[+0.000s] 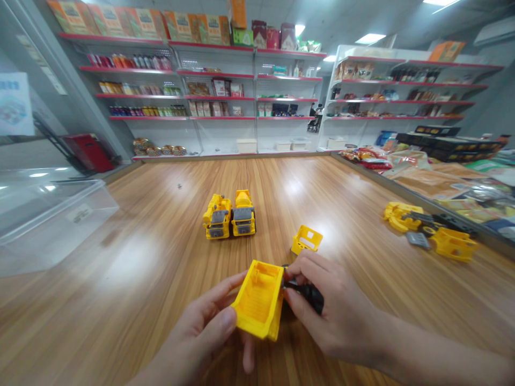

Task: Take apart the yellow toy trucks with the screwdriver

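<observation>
My left hand (213, 316) is closed around the left side of a yellow toy dump truck bed (257, 297), thumb on its near corner. The bed is tilted, its hollow side facing me. My right hand (330, 300) pinches a black tapered tool (308, 292) that looks like a small screwdriver. Its thin end meets the bed's right side; fingers hide part of the contact. Small dark parts beside the bed are mostly covered. Just beyond my right hand lies a yellow toy cab shell (307, 239).
Two yellow toy trucks, a left one (218, 217) and a right one (243, 213), stand side by side ahead. Loose yellow toy parts (453, 245) and a grey piece (418, 239) lie at right. A clear plastic bin (52, 220) is at left. Stocked shelves (215, 98) stand behind the wooden table (161, 284).
</observation>
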A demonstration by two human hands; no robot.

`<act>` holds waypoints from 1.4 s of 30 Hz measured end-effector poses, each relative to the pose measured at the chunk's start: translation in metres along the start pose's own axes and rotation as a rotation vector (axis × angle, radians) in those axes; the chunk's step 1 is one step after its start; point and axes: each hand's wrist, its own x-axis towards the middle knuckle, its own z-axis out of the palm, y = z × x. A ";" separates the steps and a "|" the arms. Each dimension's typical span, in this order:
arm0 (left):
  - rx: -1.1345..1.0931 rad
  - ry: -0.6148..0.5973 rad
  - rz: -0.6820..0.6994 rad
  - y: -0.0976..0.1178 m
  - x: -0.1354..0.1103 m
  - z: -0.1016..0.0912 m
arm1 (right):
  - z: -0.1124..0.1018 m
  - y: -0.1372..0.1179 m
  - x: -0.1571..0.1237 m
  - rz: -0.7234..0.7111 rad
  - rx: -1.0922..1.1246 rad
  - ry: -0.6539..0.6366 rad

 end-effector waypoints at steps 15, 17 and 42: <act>0.049 -0.036 -0.042 0.005 -0.001 0.003 | 0.002 0.002 0.002 -0.016 0.011 0.083; 0.048 -0.036 -0.046 0.005 -0.001 0.003 | 0.002 0.003 0.002 -0.022 -0.006 0.101; -0.015 -0.003 -0.039 0.005 -0.002 0.006 | -0.002 -0.001 0.000 -0.026 -0.065 0.073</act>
